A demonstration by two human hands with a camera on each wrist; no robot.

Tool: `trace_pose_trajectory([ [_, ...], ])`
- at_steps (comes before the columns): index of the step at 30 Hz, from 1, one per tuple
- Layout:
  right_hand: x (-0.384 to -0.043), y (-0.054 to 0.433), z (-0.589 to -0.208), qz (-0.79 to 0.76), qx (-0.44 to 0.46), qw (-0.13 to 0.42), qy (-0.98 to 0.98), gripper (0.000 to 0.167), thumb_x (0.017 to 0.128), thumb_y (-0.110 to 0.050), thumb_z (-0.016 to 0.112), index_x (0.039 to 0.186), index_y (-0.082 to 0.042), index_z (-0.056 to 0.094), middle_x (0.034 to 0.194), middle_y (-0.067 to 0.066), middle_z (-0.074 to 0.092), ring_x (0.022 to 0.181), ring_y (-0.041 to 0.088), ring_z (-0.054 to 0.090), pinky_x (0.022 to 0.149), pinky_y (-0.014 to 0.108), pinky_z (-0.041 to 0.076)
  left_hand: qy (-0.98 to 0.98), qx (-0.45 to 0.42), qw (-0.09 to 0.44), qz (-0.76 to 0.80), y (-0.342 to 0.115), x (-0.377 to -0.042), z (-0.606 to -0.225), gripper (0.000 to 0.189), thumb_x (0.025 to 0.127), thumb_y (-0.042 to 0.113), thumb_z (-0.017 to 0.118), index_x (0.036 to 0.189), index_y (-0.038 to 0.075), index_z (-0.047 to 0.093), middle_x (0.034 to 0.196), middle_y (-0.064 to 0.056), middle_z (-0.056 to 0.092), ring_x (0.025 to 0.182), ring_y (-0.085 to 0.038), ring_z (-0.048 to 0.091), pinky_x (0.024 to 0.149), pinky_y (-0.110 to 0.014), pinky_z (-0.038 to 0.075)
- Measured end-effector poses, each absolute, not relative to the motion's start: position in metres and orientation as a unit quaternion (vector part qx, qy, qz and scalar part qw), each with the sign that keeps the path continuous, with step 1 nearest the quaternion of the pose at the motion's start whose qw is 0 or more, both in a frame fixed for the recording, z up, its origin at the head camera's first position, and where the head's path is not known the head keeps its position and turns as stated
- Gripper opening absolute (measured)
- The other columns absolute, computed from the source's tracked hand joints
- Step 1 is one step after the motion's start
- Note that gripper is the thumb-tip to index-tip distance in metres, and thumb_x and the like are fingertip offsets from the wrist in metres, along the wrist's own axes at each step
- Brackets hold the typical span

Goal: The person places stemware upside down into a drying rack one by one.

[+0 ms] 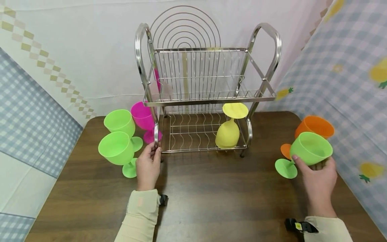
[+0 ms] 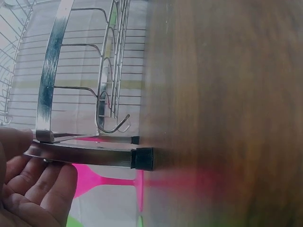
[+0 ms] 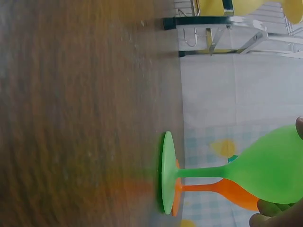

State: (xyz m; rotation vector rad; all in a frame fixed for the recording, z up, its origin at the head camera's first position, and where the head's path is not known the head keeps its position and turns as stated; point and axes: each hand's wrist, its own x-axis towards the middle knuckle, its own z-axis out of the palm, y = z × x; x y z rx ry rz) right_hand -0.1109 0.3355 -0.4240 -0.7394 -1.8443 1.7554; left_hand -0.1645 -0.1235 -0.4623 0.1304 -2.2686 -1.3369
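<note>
Gripping a green goblet (image 1: 305,151) by its bowl (image 1: 313,148), the right hand (image 1: 321,181) held it upright in front of an orange goblet (image 1: 314,124), right of the metal rack (image 1: 211,101). The left hand (image 1: 148,169) pinched the rack's lower left post (image 1: 156,134).

Brown table (image 1: 223,205) between checked cloths (image 1: 341,90)
</note>
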Motion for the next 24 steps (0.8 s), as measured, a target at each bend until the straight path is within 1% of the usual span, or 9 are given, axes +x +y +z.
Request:
trace_pose_trajectory([
  [4, -0.106, 0.329, -0.420, 0.642, -0.266, 0.237, -0.679, 0.086, 0.074, -0.002, 0.088, 0.146, -0.022, 0.046, 0.143, -0.002, 0.051, 0.135, 0.010, 0.047, 0.096, 0.006, 0.045, -0.811, 0.034, 0.277, -0.514, -0.124, -0.165, -0.462, 0.028, 0.093, 0.003, 0.069, 0.120, -0.001, 0.069, 0.111, -0.019, 0.073, 0.098, -0.033, 0.073, 0.083, -0.028, 0.060],
  [8, -0.102, 0.318, -0.415, 0.611, -0.242, 0.245, -0.713, 0.085, 0.073, -0.002, 0.089, 0.145, -0.021, 0.047, 0.140, -0.001, 0.053, 0.132, 0.010, 0.050, 0.096, 0.007, 0.045, -0.787, 0.022, 0.300, -0.538, -0.124, -0.164, -0.458, 0.034, 0.091, 0.001, 0.069, 0.125, -0.002, 0.067, 0.115, -0.021, 0.071, 0.103, -0.033, 0.071, 0.086, -0.018, 0.056],
  [12, -0.098, 0.304, -0.412, 0.528, -0.211, 0.249, -0.784, 0.084, 0.075, -0.006, 0.089, 0.147, -0.020, 0.047, 0.138, 0.000, 0.053, 0.126, 0.008, 0.052, 0.099, 0.011, 0.045, -0.757, 0.012, 0.321, -0.569, -0.123, -0.162, -0.453, 0.035, 0.092, -0.002, 0.066, 0.127, -0.003, 0.066, 0.119, -0.019, 0.070, 0.109, -0.031, 0.069, 0.091, -0.018, 0.054],
  [15, -0.097, 0.294, -0.410, 0.469, -0.181, 0.235, -0.832, 0.087, 0.075, -0.011, 0.090, 0.149, -0.021, 0.046, 0.142, 0.002, 0.054, 0.128, 0.009, 0.052, 0.105, 0.016, 0.043, -0.733, -0.006, 0.343, -0.587, -0.122, -0.160, -0.447, 0.034, 0.093, -0.005, 0.064, 0.127, -0.004, 0.065, 0.121, -0.016, 0.070, 0.112, -0.030, 0.068, 0.094, -0.022, 0.054],
  [16, -0.096, 0.291, -0.409, 0.456, -0.170, 0.228, -0.844, 0.088, 0.074, -0.012, 0.090, 0.150, -0.021, 0.045, 0.143, 0.004, 0.053, 0.129, 0.012, 0.052, 0.107, 0.021, 0.043, -0.727, -0.015, 0.350, -0.590, -0.121, -0.159, -0.445, 0.034, 0.092, -0.006, 0.063, 0.126, -0.004, 0.066, 0.121, -0.016, 0.070, 0.112, -0.030, 0.068, 0.094, -0.023, 0.055],
  [18, -0.096, 0.286, -0.407, 0.428, -0.142, 0.215, -0.866, 0.091, 0.073, -0.015, 0.091, 0.151, -0.017, 0.044, 0.144, 0.009, 0.053, 0.132, 0.022, 0.050, 0.110, 0.035, 0.043, -0.720, -0.040, 0.362, -0.591, -0.119, -0.157, -0.441, 0.034, 0.092, -0.008, 0.063, 0.126, -0.005, 0.066, 0.120, -0.016, 0.071, 0.111, -0.031, 0.068, 0.094, -0.025, 0.056],
  [20, -0.096, 0.282, -0.406, 0.405, -0.107, 0.212, -0.883, 0.091, 0.071, -0.015, 0.092, 0.150, -0.013, 0.046, 0.142, 0.014, 0.053, 0.131, 0.031, 0.049, 0.109, 0.050, 0.042, -0.715, -0.074, 0.361, -0.593, -0.117, -0.155, -0.438, 0.035, 0.091, -0.009, 0.063, 0.126, -0.005, 0.066, 0.121, -0.016, 0.070, 0.112, -0.030, 0.068, 0.095, -0.029, 0.056],
  [22, -0.096, 0.278, -0.406, 0.379, -0.074, 0.212, -0.898, 0.092, 0.069, -0.014, 0.093, 0.148, -0.008, 0.045, 0.140, 0.019, 0.053, 0.127, 0.039, 0.049, 0.102, 0.062, 0.041, -0.710, -0.108, 0.349, -0.602, -0.114, -0.153, -0.436, 0.039, 0.090, -0.012, 0.063, 0.127, -0.005, 0.064, 0.123, -0.017, 0.069, 0.114, -0.027, 0.067, 0.097, -0.033, 0.055],
  [24, -0.097, 0.274, -0.405, 0.361, -0.044, 0.212, -0.907, 0.093, 0.067, -0.012, 0.093, 0.147, -0.006, 0.046, 0.137, 0.022, 0.052, 0.123, 0.042, 0.050, 0.097, 0.065, 0.042, -0.704, -0.138, 0.323, -0.617, -0.111, -0.152, -0.435, 0.042, 0.089, -0.014, 0.062, 0.130, -0.005, 0.062, 0.127, -0.018, 0.067, 0.118, -0.027, 0.065, 0.099, -0.036, 0.054],
])
